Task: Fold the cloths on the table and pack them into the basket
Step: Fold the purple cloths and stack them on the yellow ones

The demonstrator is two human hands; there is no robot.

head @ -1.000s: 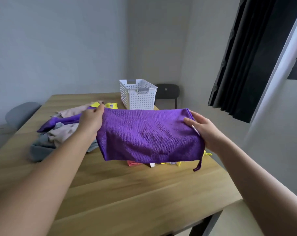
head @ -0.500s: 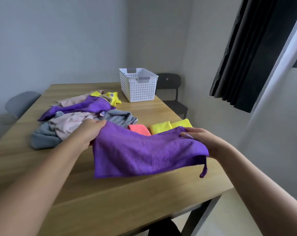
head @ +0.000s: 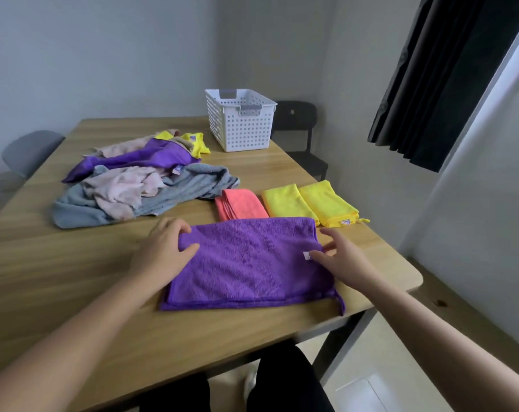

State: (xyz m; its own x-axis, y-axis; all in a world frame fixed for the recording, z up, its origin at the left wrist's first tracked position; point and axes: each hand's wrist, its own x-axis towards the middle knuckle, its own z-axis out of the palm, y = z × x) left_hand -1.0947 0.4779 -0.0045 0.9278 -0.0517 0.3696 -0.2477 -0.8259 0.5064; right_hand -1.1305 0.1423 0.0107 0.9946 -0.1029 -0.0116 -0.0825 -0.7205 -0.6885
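I log purple cloth (head: 246, 263) now flat under fingers (head: 331, 233), not aloft: left hand (head: 163, 251) pinches edge, right hand (head: 344, 263) loose-spread; second fold next, I judge.

One head-worn view — looking forward and down, close over the table (head: 109, 310).

The left forearm (head: 83, 337) comes in from the near left and the right forearm (head: 430, 331) from the near right, both bare and stretched out low over the surface (head: 74, 278). The left hand (head: 163, 251) is palm down, fingers curled round the left edge of the purple cloth (head: 246, 263), thumb on top. The right hand (head: 344, 263) is palm down, its fingers (head: 331, 234) spread and loosely straight, tips touching the cloth's right edge.
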